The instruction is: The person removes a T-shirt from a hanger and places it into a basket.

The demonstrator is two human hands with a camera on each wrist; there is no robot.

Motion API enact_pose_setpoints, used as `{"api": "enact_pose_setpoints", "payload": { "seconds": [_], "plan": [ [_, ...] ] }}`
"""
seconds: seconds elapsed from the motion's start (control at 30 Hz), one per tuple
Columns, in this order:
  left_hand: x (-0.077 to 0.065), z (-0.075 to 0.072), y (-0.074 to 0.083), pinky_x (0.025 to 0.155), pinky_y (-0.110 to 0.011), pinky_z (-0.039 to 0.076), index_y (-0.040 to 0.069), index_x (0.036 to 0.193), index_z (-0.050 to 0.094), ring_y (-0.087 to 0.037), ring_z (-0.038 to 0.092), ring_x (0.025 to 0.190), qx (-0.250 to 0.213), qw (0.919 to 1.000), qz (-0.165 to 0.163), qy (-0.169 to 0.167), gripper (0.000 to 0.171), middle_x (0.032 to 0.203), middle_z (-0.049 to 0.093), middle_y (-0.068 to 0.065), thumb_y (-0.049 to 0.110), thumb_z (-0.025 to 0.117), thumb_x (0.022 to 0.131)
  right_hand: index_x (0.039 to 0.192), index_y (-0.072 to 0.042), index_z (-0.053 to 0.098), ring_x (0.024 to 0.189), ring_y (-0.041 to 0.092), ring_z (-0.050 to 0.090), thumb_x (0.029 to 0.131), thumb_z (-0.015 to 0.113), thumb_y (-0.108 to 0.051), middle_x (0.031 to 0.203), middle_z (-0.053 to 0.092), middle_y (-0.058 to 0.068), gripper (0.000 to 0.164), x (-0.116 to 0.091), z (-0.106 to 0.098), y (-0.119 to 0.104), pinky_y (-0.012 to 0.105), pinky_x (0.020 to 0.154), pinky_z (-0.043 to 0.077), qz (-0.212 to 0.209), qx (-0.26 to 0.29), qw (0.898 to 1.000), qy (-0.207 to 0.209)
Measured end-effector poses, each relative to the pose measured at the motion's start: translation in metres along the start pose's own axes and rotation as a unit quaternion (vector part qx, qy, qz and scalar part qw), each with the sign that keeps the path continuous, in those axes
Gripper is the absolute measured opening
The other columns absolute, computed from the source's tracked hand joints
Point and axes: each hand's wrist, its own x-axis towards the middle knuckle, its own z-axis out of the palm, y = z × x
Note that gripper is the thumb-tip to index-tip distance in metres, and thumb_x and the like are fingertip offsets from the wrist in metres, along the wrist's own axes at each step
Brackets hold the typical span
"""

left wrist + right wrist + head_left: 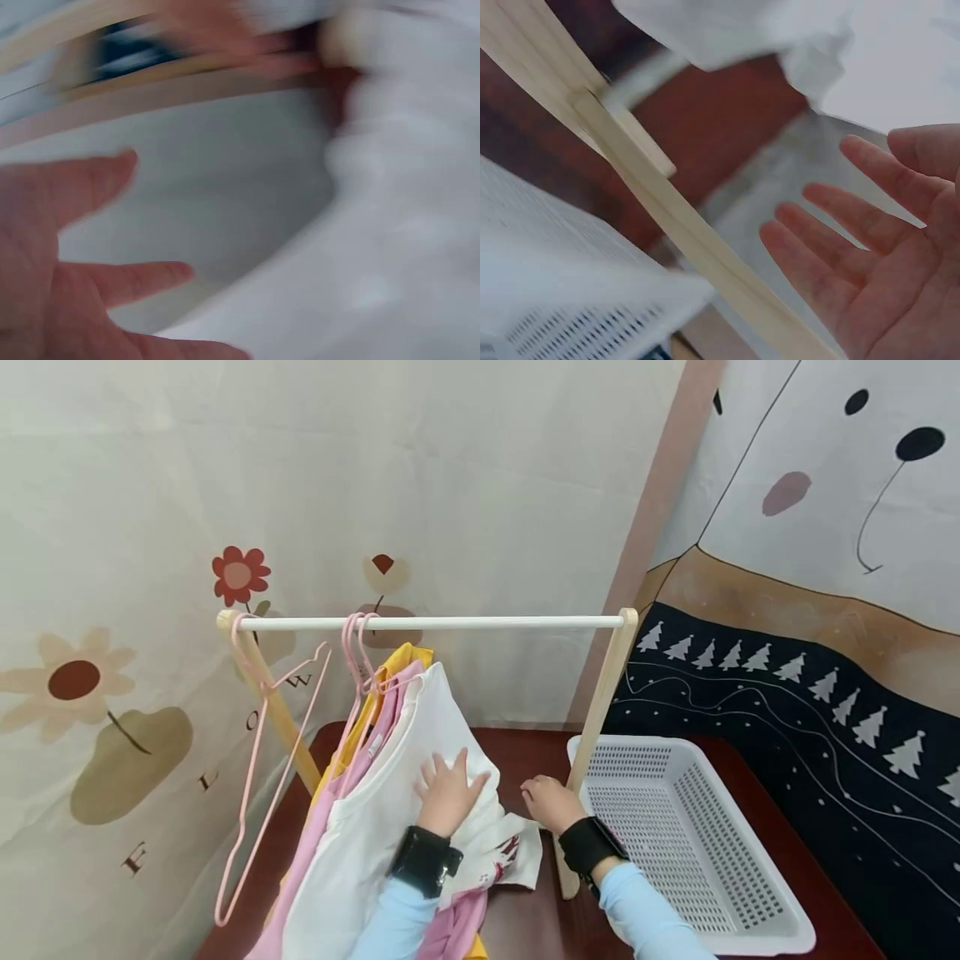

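Note:
My left hand (450, 793) rests on a white garment (375, 852) with its fingers spread. That garment hangs on a clothes rack, in front of pink (300, 910) and yellow (408, 656) garments. At its lower right, a loose white piece with a dark red print (508, 850) bunches up. In the left wrist view the thumb and fingers stand apart beside the white cloth (405, 225), which is blurred. My right hand (552, 803) is beside the rack's right wooden leg (600, 702). The right wrist view shows its fingers (840, 247) extended, holding nothing, near the white cloth.
The rack's white rail (465, 622) crosses above the hands. A bare pink hanger (220, 917) hangs at its left end. To the right, a white perforated basket (750, 839) sits on the dark red table (802, 872). A printed curtain (487, 485) hangs behind.

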Motion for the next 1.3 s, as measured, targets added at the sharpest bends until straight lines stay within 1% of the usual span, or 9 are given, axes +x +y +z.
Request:
{"api": "enact_pose_setpoints", "payload": {
  "seconds": [0.07, 0.17, 0.27, 0.43, 0.53, 0.8, 1.03, 1.2, 1.3],
  "plan": [
    [0.0, -0.038, 0.015, 0.087, -0.057, 0.043, 0.002, 0.117, 0.06, -0.047, 0.051, 0.108, -0.045, 0.992, 0.014, 0.117, 0.039, 0.119, 0.053, -0.03, 0.026, 0.063, 0.087, 0.101, -0.004, 0.068, 0.088, 0.027, 0.065, 0.09, 0.056, -0.011, 0.096, 0.067, 0.013, 0.017, 0.0, -0.013, -0.001, 0.04, 0.073, 0.052, -0.006, 0.016, 1.0, 0.008],
    [0.0, -0.088, 0.029, 0.082, -0.049, 0.042, -0.003, 0.099, 0.062, -0.041, 0.051, 0.094, -0.079, 0.9507, 0.026, 0.299, 0.02, 0.102, 0.054, -0.023, 0.011, 0.064, 0.085, 0.105, -0.005, 0.067, 0.094, 0.026, 0.064, 0.092, 0.054, -0.013, 0.101, 0.068, 0.012, 0.02, 0.002, -0.04, -0.01, 0.039, 0.081, 0.052, -0.013, 0.051, 0.998, 0.023],
    [0.0, -0.118, 0.031, 0.081, -0.046, 0.04, -0.006, 0.096, 0.057, -0.037, 0.045, 0.09, -0.092, 0.9252, -0.019, 0.368, 0.017, 0.094, 0.048, -0.021, 0.006, 0.063, 0.086, 0.109, -0.006, 0.066, 0.104, 0.026, 0.062, 0.094, 0.053, -0.015, 0.11, 0.066, 0.012, 0.022, 0.002, -0.071, -0.025, 0.039, 0.087, 0.051, -0.026, 0.08, 0.994, 0.068],
    [0.0, -0.127, 0.021, 0.076, -0.046, 0.047, -0.008, 0.111, 0.054, -0.037, 0.053, 0.088, -0.025, 0.9593, -0.063, 0.274, 0.032, 0.097, 0.055, -0.023, 0.012, 0.063, 0.088, 0.108, -0.009, 0.066, 0.109, 0.026, 0.061, 0.093, 0.054, -0.016, 0.118, 0.062, 0.013, 0.02, -0.012, -0.107, -0.047, 0.039, 0.085, 0.052, -0.061, 0.09, 0.982, 0.151],
    [0.005, -0.123, 0.016, 0.066, -0.049, 0.05, -0.004, 0.111, 0.056, -0.04, 0.061, 0.083, 0.008, 0.9688, -0.066, 0.239, 0.034, 0.094, 0.062, -0.023, 0.02, 0.063, 0.088, 0.109, -0.011, 0.067, 0.11, 0.025, 0.061, 0.093, 0.056, -0.016, 0.121, 0.061, 0.012, 0.02, -0.022, -0.113, -0.055, 0.037, 0.084, 0.053, -0.077, 0.091, 0.979, 0.162],
    [0.003, -0.142, 0.025, 0.055, -0.05, 0.051, 0.005, 0.105, 0.064, -0.037, 0.066, 0.071, -0.041, 0.966, -0.049, 0.251, 0.023, 0.086, 0.069, -0.018, 0.022, 0.058, 0.091, 0.114, -0.01, 0.065, 0.112, 0.023, 0.06, 0.093, 0.055, -0.017, 0.124, 0.061, 0.009, 0.024, -0.025, -0.113, -0.061, 0.036, 0.087, 0.051, -0.085, 0.116, 0.978, 0.153],
    [-0.038, -0.143, 0.04, 0.049, -0.033, 0.041, 0.004, 0.087, 0.064, -0.024, 0.054, 0.056, -0.069, 0.9668, 0.005, 0.246, 0.016, 0.064, 0.059, -0.011, 0.02, 0.063, 0.088, 0.149, -0.007, 0.01, 0.117, 0.025, 0.056, 0.101, 0.036, -0.02, 0.134, 0.053, 0.012, 0.056, -0.019, -0.109, -0.053, 0.035, 0.085, 0.05, -0.062, 0.18, 0.969, 0.155],
    [-0.053, -0.118, 0.042, 0.048, -0.025, 0.038, 0.007, 0.073, 0.064, -0.015, 0.049, 0.05, -0.065, 0.9713, 0.049, 0.224, 0.017, 0.056, 0.056, -0.003, 0.017, 0.065, 0.086, 0.148, -0.014, 0.023, 0.14, 0.028, 0.028, 0.097, 0.048, -0.022, 0.15, 0.033, 0.01, 0.058, -0.009, -0.092, -0.037, 0.045, 0.112, 0.027, -0.126, 0.123, 0.97, 0.165],
    [-0.061, -0.109, 0.041, 0.046, -0.025, 0.038, 0.01, 0.067, 0.061, -0.015, 0.049, 0.048, -0.058, 0.971, 0.079, 0.218, 0.02, 0.053, 0.055, 0.0, 0.016, 0.067, 0.084, 0.139, -0.013, 0.043, 0.137, 0.027, 0.034, 0.092, 0.055, -0.024, 0.141, 0.046, 0.008, 0.049, -0.004, -0.075, -0.028, 0.045, 0.114, 0.023, -0.185, 0.106, 0.959, 0.186]
  ]
}}
